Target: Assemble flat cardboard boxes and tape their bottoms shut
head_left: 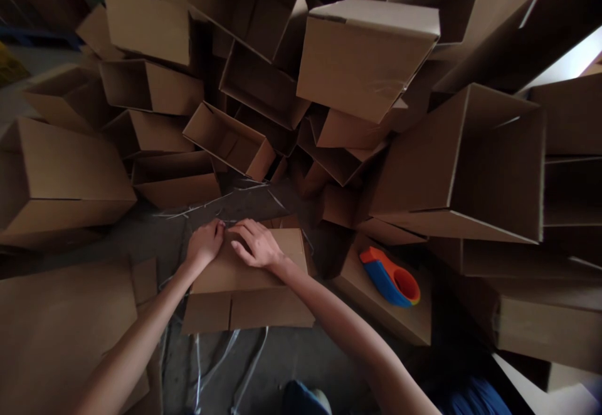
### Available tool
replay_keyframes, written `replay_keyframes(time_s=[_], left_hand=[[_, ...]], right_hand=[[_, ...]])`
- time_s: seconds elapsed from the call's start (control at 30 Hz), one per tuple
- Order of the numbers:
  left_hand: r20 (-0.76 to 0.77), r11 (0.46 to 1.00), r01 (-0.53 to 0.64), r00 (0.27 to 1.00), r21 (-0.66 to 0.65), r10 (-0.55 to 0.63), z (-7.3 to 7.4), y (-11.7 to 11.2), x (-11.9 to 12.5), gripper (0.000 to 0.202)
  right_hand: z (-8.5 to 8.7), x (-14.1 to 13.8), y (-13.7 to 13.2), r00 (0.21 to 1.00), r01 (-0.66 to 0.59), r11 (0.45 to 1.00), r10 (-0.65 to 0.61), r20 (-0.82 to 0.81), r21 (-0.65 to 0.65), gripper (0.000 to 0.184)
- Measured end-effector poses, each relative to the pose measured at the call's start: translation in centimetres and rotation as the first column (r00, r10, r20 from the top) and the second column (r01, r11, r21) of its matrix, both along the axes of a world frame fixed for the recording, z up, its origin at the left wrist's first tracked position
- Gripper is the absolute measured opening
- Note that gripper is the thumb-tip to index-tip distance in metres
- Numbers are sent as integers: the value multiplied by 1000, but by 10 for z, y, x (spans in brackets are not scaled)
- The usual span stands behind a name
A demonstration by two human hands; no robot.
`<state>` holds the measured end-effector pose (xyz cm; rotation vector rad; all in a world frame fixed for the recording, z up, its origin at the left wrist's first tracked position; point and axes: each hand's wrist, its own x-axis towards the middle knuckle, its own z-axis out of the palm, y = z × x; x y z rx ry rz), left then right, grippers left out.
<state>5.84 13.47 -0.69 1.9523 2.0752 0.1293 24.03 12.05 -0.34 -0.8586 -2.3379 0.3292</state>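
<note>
On the floor point(286, 355), a carton point(270, 282) is being touched near its far edge by both hands. The fingers of the left hand point(205, 242) are being curled inward; whether an edge is being pinched by them cannot be told. The right hand point(256, 244) is being rested on the carton's top, its fingers being loosely bent and its thumb being spread away from them, with nothing seen in the gap. The carton's far side is being closed in by a pile of open boxes point(226, 138), and the right is being crowded by a big box point(418, 164). Nearer on that side, an orange-and-blue tool point(385, 282) is being borne by a low box point(409, 324). Space on the left is being taken up by flat cardboard point(61, 321). White straps point(198, 371) are being partly covered by the carton, while a blue shoe point(305, 399) is being shown near the bottom edge.
</note>
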Motion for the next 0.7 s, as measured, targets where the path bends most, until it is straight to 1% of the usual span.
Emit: replay_keyframes(time_s=[0.1,0.17,0.23,0.33,0.47,0.53,0.6,0.7], left_hand=[[-16,1000,-6,1000,7,7,2,-1,2,45],[-34,1000,-3,999,8,4,3,-1,3,44],[-52,1000,-6,999,6,6,4,-1,3,44],[-50,1000,-2,999,9,3,4,-1,3,44],[-21,1000,4,1000,14,-3,3,-1,3,44],[-28,1000,2,1000,9,-2,3,-1,3,44],[-47,1000,0,999,4,0,3,0,3,43],[-62,1000,5,998,2,-5,4,0,4,42]], right_hand=[[-2,-4,1,980,195,981,-194,33,-16,33],[-4,-7,3,945,320,947,-317,75,-25,31],[-5,-9,4,907,404,914,-398,134,-18,30],[-5,-10,4,857,471,882,-460,230,11,30],[-2,-11,1,813,507,861,-491,313,35,32],[-1,-13,0,784,542,840,-516,344,24,31],[-1,-14,-1,753,590,807,-549,361,-4,29],[-3,-16,-1,739,632,773,-580,343,-53,26]])
